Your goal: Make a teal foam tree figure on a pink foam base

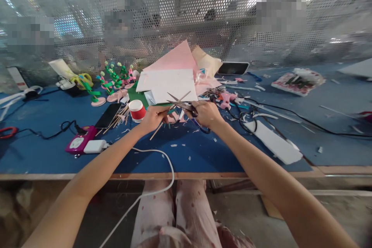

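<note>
My right hand (pixel 207 113) is closed round the blue handles of a pair of scissors (pixel 180 103), whose blades stand open and point left and away. My left hand (pixel 154 117) is closed on a thin wooden stick (pixel 159 128) with a small pink and green piece at the scissor blades. Both hands hover above the blue table top (pixel 186 155), close together, just in front of a stack of white, pink and green sheets (pixel 171 83).
A red and white cup (pixel 137 110), loose sticks, a dark phone (pixel 108 115), a pink device (pixel 79 142) and a white charger with cable lie left. Finished paper flowers on stands (pixel 112 83) stand behind. A white foam strip (pixel 273 142), black cables and paper scraps lie right. A perforated metal screen backs the table.
</note>
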The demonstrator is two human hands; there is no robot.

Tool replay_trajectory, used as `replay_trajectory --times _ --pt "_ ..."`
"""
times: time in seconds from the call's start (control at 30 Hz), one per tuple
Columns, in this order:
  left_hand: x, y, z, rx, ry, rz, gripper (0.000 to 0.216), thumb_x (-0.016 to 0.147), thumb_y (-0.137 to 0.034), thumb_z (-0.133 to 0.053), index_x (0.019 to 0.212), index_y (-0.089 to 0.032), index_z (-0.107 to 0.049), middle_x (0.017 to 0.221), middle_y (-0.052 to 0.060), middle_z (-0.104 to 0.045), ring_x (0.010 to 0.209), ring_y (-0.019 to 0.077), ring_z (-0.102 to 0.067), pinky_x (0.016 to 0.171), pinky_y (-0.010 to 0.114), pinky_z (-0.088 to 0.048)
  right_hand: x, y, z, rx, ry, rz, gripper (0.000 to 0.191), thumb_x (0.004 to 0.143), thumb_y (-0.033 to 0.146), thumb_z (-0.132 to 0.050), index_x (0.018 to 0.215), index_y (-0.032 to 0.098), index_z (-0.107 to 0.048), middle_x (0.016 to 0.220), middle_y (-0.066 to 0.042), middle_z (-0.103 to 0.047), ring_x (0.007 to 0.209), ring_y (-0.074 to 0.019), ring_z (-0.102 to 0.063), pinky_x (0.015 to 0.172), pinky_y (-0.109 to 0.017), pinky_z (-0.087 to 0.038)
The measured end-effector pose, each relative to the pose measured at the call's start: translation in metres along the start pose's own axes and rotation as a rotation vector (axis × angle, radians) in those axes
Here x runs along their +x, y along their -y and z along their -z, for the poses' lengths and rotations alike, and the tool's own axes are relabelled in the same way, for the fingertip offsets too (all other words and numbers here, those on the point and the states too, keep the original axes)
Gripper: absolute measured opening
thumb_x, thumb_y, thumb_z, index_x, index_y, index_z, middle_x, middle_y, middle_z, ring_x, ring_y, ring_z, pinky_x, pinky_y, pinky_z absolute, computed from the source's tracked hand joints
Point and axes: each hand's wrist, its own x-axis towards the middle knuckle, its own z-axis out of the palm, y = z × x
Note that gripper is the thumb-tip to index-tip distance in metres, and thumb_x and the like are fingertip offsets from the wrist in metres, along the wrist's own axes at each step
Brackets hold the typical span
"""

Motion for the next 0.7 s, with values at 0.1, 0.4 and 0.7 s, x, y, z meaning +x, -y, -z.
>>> replay_trajectory --times 0.1,0.4,0.7 --pt "0.001 -0.001 0.001 -0.039 0.077 0.031 0.026 0.085 -0.028 -0.049 0.097 -0.017 -0.069 0.048 0.0 -0.062 0.042 0.0104 -0.059 0.045 0.018 -0.047 0.0 0.0 -0.002 -0.003 -0.022 0.03 0.033 0.083 0.042 -0.042 0.086 0.014 -0.06 0.083 -0.011 -0.067 0.081 -0.0204 -0.06 0.059 -0.025 -0.032" --pt "-0.001 0.004 -0.003 0.235 -0.158 -0.122 0.022 0.082 -0.024 -0.054 0.094 -0.017 -0.07 0.056 0.002 -0.068 0.048 0.0117 -0.062 0.05 0.02 -0.049 -0.001 0.003 -0.004 0.025 -0.018 -0.009 0.04 0.084 0.048 -0.04 0.085 0.014 -0.061 0.08 -0.013 -0.068 0.078 -0.0211 -0.062 0.06 -0.026 -0.033" --pt "-0.004 -0.007 -0.001 0.483 -0.371 -0.328 0.018 0.08 -0.022 -0.056 0.089 -0.018 -0.071 0.08 0.005 -0.073 0.068 0.0163 -0.069 0.064 0.025 -0.057 -0.004 0.013 -0.012 0.106 -0.08 -0.047 0.036 0.082 0.044 -0.043 0.088 0.014 -0.061 0.081 -0.01 -0.068 0.076 -0.0202 -0.062 0.058 -0.025 -0.033"
